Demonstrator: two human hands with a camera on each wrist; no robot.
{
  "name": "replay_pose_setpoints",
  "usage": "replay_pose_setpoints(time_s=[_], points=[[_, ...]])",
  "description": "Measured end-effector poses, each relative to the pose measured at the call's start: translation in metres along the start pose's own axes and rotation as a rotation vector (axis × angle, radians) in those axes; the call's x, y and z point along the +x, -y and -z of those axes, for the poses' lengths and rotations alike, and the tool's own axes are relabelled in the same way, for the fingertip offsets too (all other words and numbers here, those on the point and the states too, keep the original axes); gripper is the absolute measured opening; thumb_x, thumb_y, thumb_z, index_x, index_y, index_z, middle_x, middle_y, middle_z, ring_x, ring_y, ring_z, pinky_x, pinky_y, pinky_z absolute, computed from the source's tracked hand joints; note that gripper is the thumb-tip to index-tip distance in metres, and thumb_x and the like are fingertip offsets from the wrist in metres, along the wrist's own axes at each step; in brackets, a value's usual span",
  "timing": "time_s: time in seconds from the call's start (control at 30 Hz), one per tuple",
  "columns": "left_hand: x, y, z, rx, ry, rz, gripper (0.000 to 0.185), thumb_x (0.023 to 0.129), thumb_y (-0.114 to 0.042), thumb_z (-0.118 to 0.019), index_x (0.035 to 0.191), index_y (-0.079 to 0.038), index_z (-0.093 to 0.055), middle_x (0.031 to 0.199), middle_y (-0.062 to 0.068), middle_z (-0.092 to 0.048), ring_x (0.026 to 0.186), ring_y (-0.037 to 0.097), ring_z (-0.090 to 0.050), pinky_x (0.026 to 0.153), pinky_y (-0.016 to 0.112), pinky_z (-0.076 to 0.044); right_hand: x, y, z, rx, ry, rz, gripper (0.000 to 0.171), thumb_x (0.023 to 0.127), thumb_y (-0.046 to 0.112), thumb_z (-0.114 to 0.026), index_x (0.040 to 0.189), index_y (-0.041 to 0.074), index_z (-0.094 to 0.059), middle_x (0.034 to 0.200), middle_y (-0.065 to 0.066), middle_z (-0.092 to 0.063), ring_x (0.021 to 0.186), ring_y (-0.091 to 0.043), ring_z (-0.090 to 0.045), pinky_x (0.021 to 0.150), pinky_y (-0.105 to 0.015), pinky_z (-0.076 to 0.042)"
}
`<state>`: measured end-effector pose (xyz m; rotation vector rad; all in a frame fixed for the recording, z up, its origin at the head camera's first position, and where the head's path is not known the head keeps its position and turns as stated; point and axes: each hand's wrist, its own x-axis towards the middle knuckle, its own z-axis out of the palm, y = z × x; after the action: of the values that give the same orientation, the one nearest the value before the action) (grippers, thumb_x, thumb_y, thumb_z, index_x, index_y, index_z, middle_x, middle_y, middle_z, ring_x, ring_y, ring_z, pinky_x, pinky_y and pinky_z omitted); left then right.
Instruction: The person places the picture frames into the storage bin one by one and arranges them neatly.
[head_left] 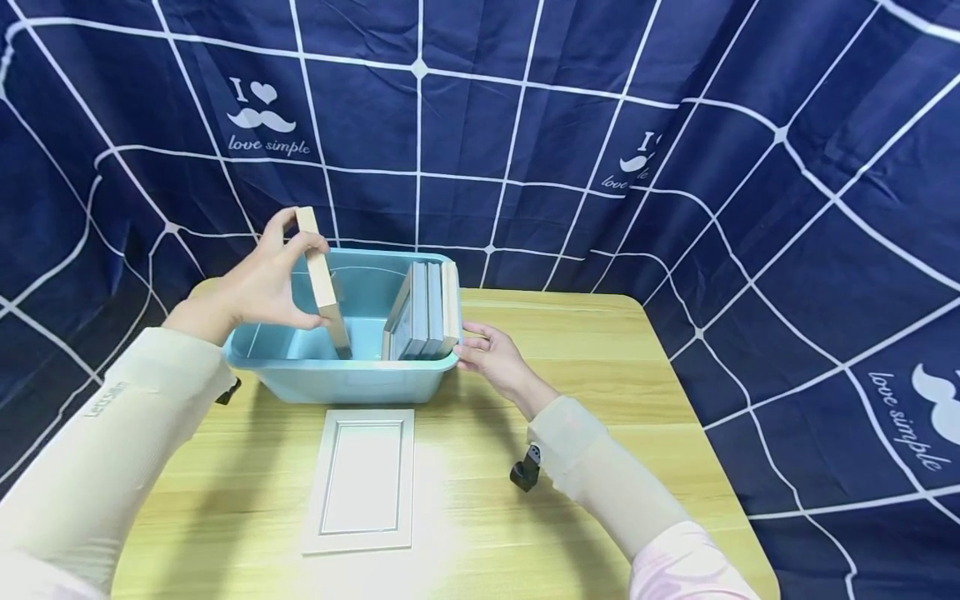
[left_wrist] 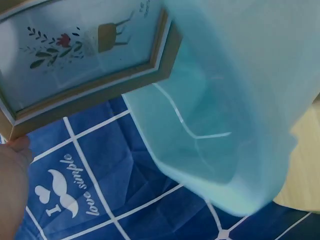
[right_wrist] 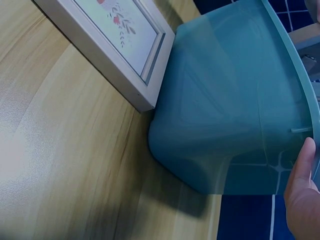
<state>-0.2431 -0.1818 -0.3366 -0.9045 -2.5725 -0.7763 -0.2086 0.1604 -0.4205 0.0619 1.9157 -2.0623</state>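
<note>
In the head view my left hand [head_left: 266,279] grips a light-wood picture frame [head_left: 321,275] by its edge, thumb on one side and fingers on the other. The frame stands tilted, its lower end inside a light-blue plastic bin [head_left: 337,383]. Red flowers and leaves show behind its front in the left wrist view, where the picture frame [left_wrist: 145,75] fills the upper left. My right hand [head_left: 495,362] holds the bin's right rim, the thumb [right_wrist: 303,162] lying along the outer edge. Several more frames [head_left: 427,312] lean upright together at the bin's right end.
A white picture frame [head_left: 360,483] lies flat on the wooden table [head_left: 600,375] in front of the bin. Behind and beside the table hangs a dark-blue curtain [head_left: 480,125] with white grid lines. Black wrist cameras [head_left: 527,468] are strapped near both hands.
</note>
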Motion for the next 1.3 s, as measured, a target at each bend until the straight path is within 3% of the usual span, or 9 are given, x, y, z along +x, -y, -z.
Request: replay_pose_setpoints(time_s=[0.13, 0.47, 0.7, 0.8, 0.93, 1.1, 1.3], points=[[-0.002, 0.002, -0.009, -0.028, 0.028, 0.008, 0.085, 0.045, -0.027, -0.092, 0.114, -0.014, -0.044, 0.142, 0.031, -0.013, 0.12, 0.047, -0.03, 0.084, 0.064, -0.041, 0.0, 0.0, 0.0, -0.012, -0.001, 0.001, 0.054, 0.089, -0.009, -0.059, 0.139, -0.005, -0.039, 0.107, -0.018, -0.059, 0.078, -0.014, -0.064, 0.09, -0.041, -0.05], [-0.003, 0.005, -0.028, -0.099, 0.089, -0.006, 0.084, 0.049, -0.026, -0.093, 0.115, -0.014, -0.044, 0.142, 0.031, -0.014, 0.118, 0.047, -0.032, 0.087, 0.065, -0.039, -0.002, 0.0, -0.001, -0.014, -0.003, -0.002, 0.054, 0.089, -0.009, -0.059, 0.139, -0.005, -0.039, 0.109, -0.018, -0.059, 0.078, -0.014, -0.064, 0.09, -0.04, -0.05], [-0.005, 0.001, -0.039, -0.108, 0.144, 0.048, 0.082, 0.052, -0.028, -0.093, 0.117, -0.015, -0.045, 0.146, 0.027, -0.012, 0.113, 0.047, -0.038, 0.084, 0.063, -0.043, -0.004, -0.001, -0.003, -0.018, -0.011, 0.002, 0.054, 0.089, -0.01, -0.059, 0.139, -0.005, -0.039, 0.108, -0.018, -0.059, 0.078, -0.014, -0.064, 0.091, -0.041, -0.05], [-0.004, 0.001, -0.044, -0.104, 0.169, 0.064, 0.082, 0.053, -0.029, -0.093, 0.118, -0.017, -0.045, 0.147, 0.028, -0.009, 0.118, 0.049, -0.035, 0.086, 0.065, -0.041, -0.004, -0.002, -0.003, -0.017, -0.017, 0.006, 0.054, 0.089, -0.01, -0.059, 0.139, -0.005, -0.039, 0.107, -0.017, -0.059, 0.077, -0.014, -0.064, 0.092, -0.042, -0.049], [-0.002, 0.0, -0.052, -0.113, 0.201, 0.057, 0.08, 0.054, -0.03, -0.092, 0.117, -0.016, -0.045, 0.147, 0.03, -0.008, 0.126, 0.049, -0.026, 0.092, 0.067, -0.037, -0.003, -0.002, -0.002, -0.018, -0.023, 0.006, 0.054, 0.089, -0.01, -0.059, 0.139, -0.005, -0.039, 0.109, -0.019, -0.058, 0.078, -0.014, -0.063, 0.086, -0.036, -0.053], [0.0, 0.0, -0.061, -0.119, 0.238, 0.069, 0.08, 0.054, -0.034, -0.092, 0.117, -0.019, -0.044, 0.146, 0.028, -0.008, 0.123, 0.047, -0.03, 0.09, 0.064, -0.04, -0.003, -0.001, -0.002, -0.024, -0.022, 0.0, 0.054, 0.089, -0.009, -0.059, 0.139, -0.005, -0.039, 0.113, -0.02, -0.057, 0.078, -0.013, -0.063, 0.078, -0.026, -0.055], [0.005, -0.002, -0.068, -0.108, 0.282, 0.083, 0.08, 0.055, -0.036, -0.092, 0.117, -0.021, -0.044, 0.148, 0.027, -0.007, 0.126, 0.049, -0.028, 0.091, 0.063, -0.04, -0.003, -0.001, -0.003, -0.03, -0.024, -0.003, 0.054, 0.09, -0.008, -0.059, 0.139, -0.005, -0.039, 0.113, -0.02, -0.056, 0.078, -0.013, -0.063, 0.077, -0.025, -0.055]])
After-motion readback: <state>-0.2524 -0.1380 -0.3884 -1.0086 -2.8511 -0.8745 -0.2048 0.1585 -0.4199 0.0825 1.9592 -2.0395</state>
